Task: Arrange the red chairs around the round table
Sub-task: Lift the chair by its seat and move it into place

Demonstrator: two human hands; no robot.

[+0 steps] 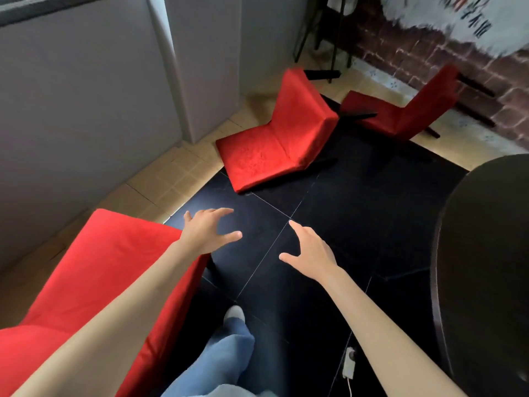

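Your left hand [207,232] and right hand [307,249] hover spread, holding nothing. Two red chairs [274,138] [406,110] lie toppled on the floor [343,210]; a third [94,270] stands beside your left arm, the round surface [486,253] at right.

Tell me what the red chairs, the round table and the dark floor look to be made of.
Red chairs, such as the middle one: padded seat and back in matte, velvety fabric, with soft folds and mottled nap; legs dark, material unclear. Round table: dark, smooth top, possibly wood or laminate; too blurred to tell. Dark floor: glossy black tiles, with thin pale joints.
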